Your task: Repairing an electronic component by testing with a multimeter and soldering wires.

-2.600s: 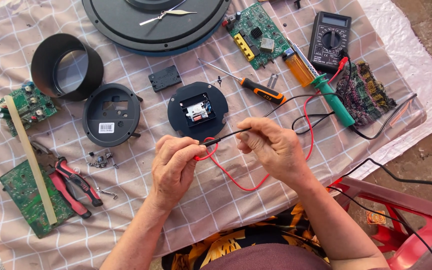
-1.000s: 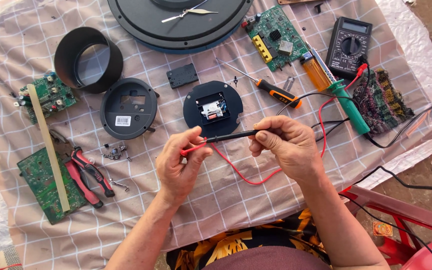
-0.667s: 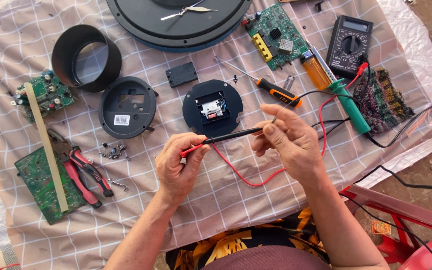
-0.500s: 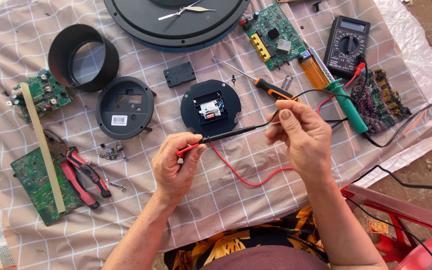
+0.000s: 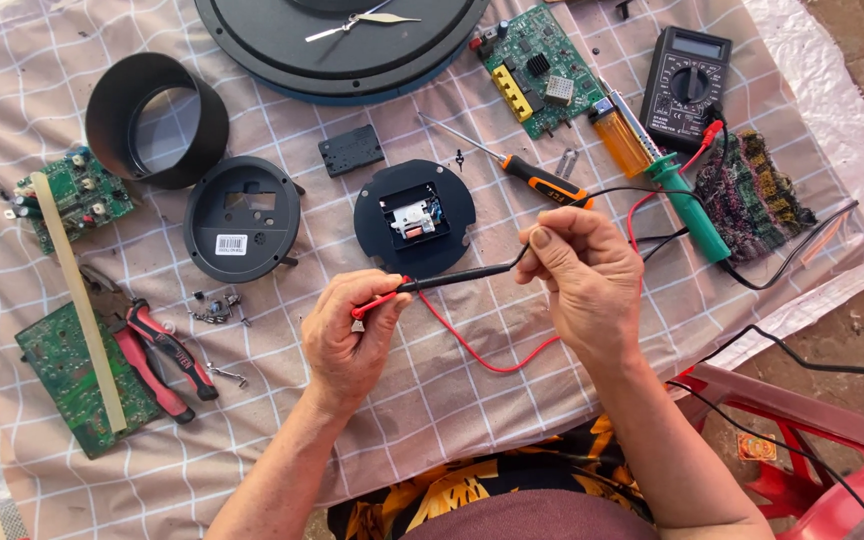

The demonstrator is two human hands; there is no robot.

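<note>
— Head view first: what differs from half a second ago?

— Little. The right hand (image 5: 582,275) has moved a touch lower and nearer the body; the left hand (image 5: 347,335) has stayed put. The black probe (image 5: 457,277) is still slung between them, just in front of the round clock movement (image 5: 414,217).

— And the grip?

— Left hand's fingers are curled, thumb and forefinger pinching the red probe (image 5: 375,300) and the black probe's tip end. Right hand is pressed together, fingertips pinching the black probe's rear where its lead leaves.

— Materials?

— Both probes are slim, smooth plastic rods. A glossy red lead (image 5: 482,355) loops limp over the checked cloth (image 5: 512,400), which is soft and creased. The movement is a matte black disc with a white square core. Nearby lie a black ring tube (image 5: 157,120), an orange-handled screwdriver (image 5: 542,182), red-gripped pliers (image 5: 162,350) and a boxy black multimeter (image 5: 687,85).
</note>
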